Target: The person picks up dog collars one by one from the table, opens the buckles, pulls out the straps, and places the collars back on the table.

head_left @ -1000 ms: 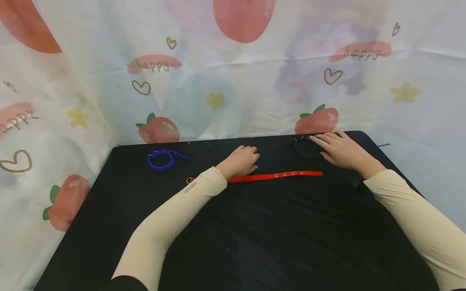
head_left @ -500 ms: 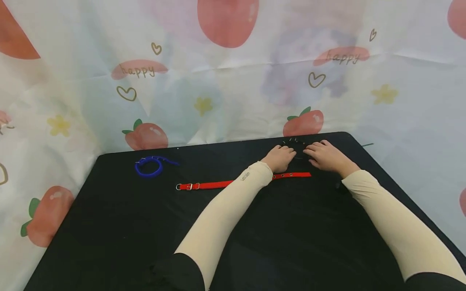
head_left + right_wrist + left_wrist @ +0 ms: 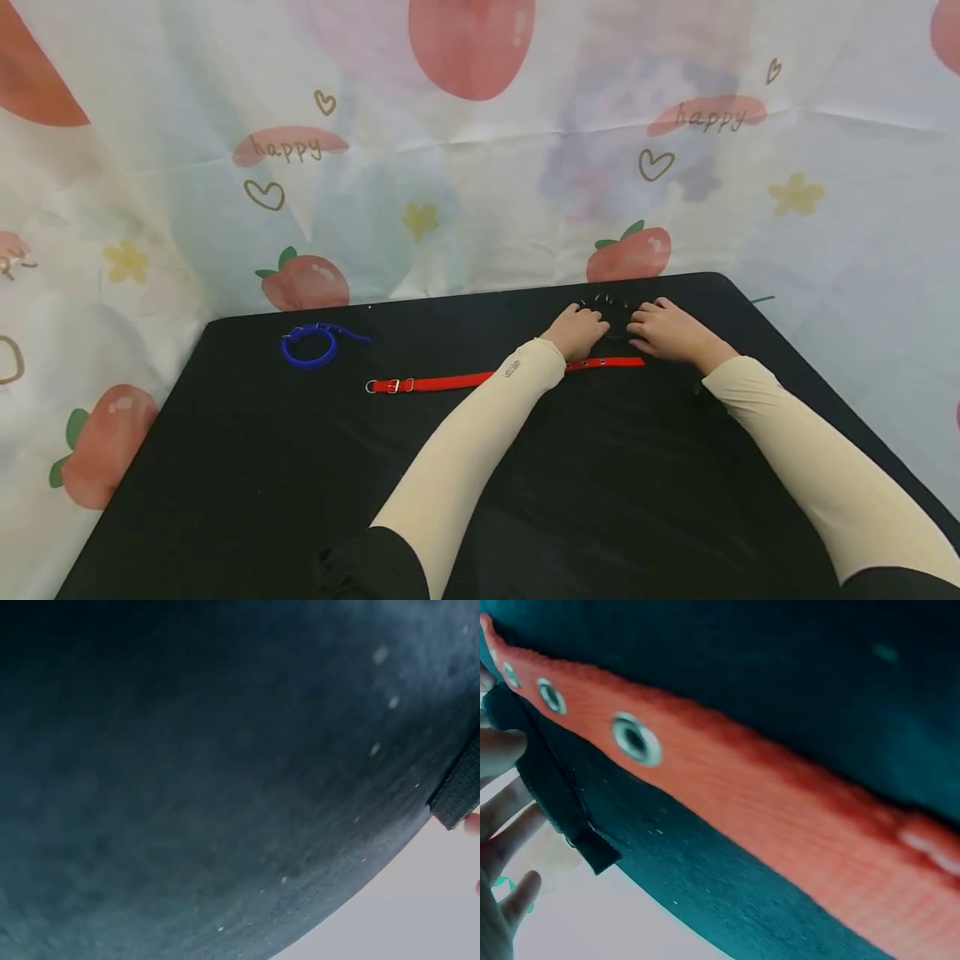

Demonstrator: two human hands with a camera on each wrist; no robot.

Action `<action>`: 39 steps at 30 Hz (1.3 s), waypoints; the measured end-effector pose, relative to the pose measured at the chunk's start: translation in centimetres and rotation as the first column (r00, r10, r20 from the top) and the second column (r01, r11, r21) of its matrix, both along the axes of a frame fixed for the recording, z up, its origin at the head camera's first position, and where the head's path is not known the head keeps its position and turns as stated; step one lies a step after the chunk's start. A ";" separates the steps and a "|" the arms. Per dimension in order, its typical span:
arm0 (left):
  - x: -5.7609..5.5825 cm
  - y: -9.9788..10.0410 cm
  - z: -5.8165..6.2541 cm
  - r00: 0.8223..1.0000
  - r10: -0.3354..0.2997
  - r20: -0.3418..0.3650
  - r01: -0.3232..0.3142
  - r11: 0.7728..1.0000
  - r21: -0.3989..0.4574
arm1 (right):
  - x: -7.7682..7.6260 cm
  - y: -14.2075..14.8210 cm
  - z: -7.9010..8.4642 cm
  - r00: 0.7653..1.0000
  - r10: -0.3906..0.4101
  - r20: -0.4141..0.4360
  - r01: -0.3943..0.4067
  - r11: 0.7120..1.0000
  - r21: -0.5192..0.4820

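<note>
Fruit-printed cloth point(image 3: 480, 183) hangs behind a black table point(image 3: 600, 492); my left hand point(image 3: 576, 333) and right hand point(image 3: 670, 335) are near its far edge. Under my left wrist runs a red strap point(image 3: 450, 382). My left pinches a black strap point(image 3: 547, 772) between both hands; my right's grip I cannot tell. Farther left curls a blue strap point(image 3: 309, 364).

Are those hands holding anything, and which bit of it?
The right hand holds the black collar just back from one end. The left hand is at the collar too, but whether it grips can't be told.
</note>
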State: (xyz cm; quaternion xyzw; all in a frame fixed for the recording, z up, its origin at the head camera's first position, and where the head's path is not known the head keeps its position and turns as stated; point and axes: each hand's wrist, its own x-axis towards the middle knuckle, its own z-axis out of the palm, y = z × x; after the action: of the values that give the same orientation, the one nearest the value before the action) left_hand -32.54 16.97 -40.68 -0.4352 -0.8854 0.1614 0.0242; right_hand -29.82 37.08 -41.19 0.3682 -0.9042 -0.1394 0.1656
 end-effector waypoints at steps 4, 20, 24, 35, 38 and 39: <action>-0.2 -1.0 0.0 0.997 -0.046 -0.069 0.049 0.998 0.042 | -0.1 -0.4 0.1 0.996 0.057 -0.067 -0.058 0.998 -0.017; 2.1 -8.7 3.3 0.822 -0.211 -0.529 0.392 0.884 0.256 | 2.8 -4.3 4.7 0.889 0.236 -0.393 -0.310 0.941 -0.136; 3.9 -11.0 3.6 0.734 -0.232 -0.638 0.511 0.807 0.295 | 5.0 -5.9 6.2 0.858 0.296 -0.421 -0.378 0.917 -0.125; 8.4 -17.1 6.3 0.732 -0.208 -0.649 0.587 0.676 0.446 | 8.3 -10.0 8.1 0.716 0.454 -0.530 -0.552 0.833 -0.030; 8.4 -18.5 7.3 0.783 -0.145 -0.605 0.537 0.649 0.539 | 8.5 -10.5 8.1 0.686 0.478 -0.549 -0.574 0.819 -0.004; 8.3 -18.9 7.6 0.805 -0.114 -0.582 0.504 0.650 0.570 | 8.5 -10.7 8.1 0.680 0.485 -0.550 -0.582 0.813 -0.001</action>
State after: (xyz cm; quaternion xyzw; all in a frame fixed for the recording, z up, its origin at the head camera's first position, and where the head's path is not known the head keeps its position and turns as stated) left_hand -24.24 -1.90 -33.09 -0.4852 -0.7491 -0.0876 0.4424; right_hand -21.32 26.39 -33.09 0.5475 -0.6841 -0.0997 0.4714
